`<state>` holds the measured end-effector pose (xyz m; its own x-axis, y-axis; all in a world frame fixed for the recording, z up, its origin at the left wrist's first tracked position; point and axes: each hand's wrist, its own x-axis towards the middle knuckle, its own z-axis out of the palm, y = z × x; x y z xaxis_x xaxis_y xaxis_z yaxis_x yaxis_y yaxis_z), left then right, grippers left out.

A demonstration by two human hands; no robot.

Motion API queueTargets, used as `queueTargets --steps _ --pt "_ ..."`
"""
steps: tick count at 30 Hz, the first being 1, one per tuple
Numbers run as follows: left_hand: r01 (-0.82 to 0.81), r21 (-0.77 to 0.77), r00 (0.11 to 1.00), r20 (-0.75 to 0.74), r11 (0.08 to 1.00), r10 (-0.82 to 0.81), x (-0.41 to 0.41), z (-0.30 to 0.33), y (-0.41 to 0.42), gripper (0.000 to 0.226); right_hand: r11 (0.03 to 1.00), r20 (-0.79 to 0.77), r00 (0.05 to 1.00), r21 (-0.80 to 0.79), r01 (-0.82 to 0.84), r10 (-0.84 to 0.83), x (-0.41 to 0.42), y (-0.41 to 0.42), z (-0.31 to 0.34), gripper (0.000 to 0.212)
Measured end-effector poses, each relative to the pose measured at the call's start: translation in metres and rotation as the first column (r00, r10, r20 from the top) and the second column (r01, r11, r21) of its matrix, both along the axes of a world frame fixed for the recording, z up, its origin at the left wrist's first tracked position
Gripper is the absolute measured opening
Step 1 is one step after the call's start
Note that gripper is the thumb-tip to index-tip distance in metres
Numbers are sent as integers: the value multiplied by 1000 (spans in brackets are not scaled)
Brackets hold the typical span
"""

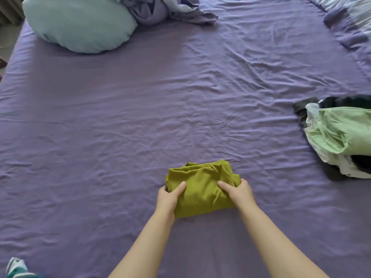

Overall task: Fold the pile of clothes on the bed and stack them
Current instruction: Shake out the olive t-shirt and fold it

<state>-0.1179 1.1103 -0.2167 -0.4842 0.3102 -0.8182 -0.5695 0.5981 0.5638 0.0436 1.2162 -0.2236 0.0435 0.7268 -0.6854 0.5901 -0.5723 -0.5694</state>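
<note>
Head view over a purple bed sheet (100, 121): a pale blue pillow (78, 25) lies far left beside a crumpled lilac sheet (166, 9). At centre, the left hand (168, 198) and right hand (240, 192) grip opposite sides of a folded olive-green garment (200, 187), thumbs pressed on top, fingers curled underneath out of sight. At right, well apart, waits a pile of clothes (339, 135), light green, white and black
</note>
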Motion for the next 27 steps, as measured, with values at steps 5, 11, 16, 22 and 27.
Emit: queueTargets --steps 5,11,16,22,27 --pt "-40 110 999 24 993 37 8 26 24 33 989 -278 951 16 144 -134 19 18 35 29" --pt "101 225 980 -192 969 -58 62 72 95 43 918 -312 949 367 152 -32 85 83 98 28" --pt "236 238 901 -418 942 -120 154 105 167 48 808 -232 973 569 153 -21 179 146 134 35" --pt "325 280 871 -460 903 -171 263 134 260 55 722 -62 998 690 46 -5 300 228 164 44" --pt "364 295 878 -425 884 -220 313 141 325 44 699 41 997 715 13 -60 353 292 165 41"
